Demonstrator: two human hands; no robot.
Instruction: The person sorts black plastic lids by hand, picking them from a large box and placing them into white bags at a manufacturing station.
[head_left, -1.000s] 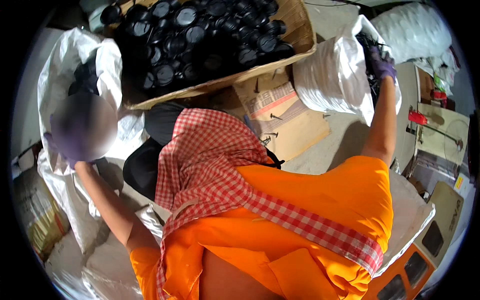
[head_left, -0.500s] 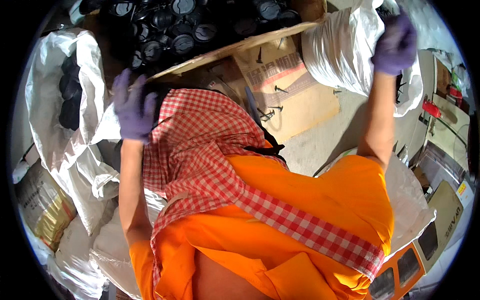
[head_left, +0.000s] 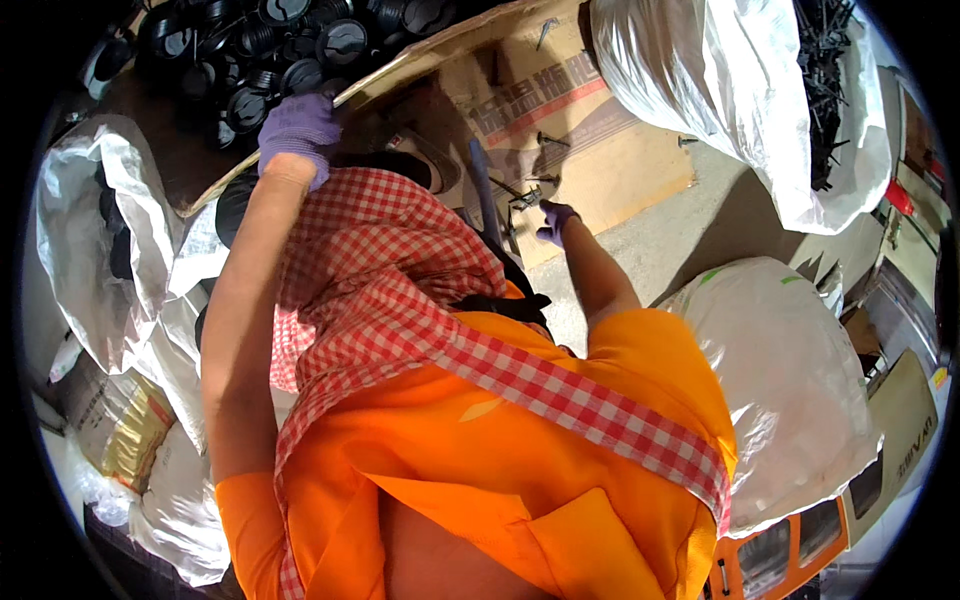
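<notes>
My left hand, in a purple glove, is closed over the near edge of a brown board tray. Round black plastic caps are heaped in that tray. Low down, at the right side of my apron, my purple-gloved right hand reaches to a flattened cardboard sheet on the floor. Its fingers look apart, with the fingertips beside a small cluster of thin black plastic stakes. More black stakes lie scattered on the cardboard.
A white sack at the upper right holds many thin black stakes. Another white sack with black pieces stands at the left. A full white bag sits by my right side, near an orange frame.
My right hand has come down from the upper-right sack to the stakes on the cardboard. My left hand has moved from above the tray's near side onto its edge and closed.
</notes>
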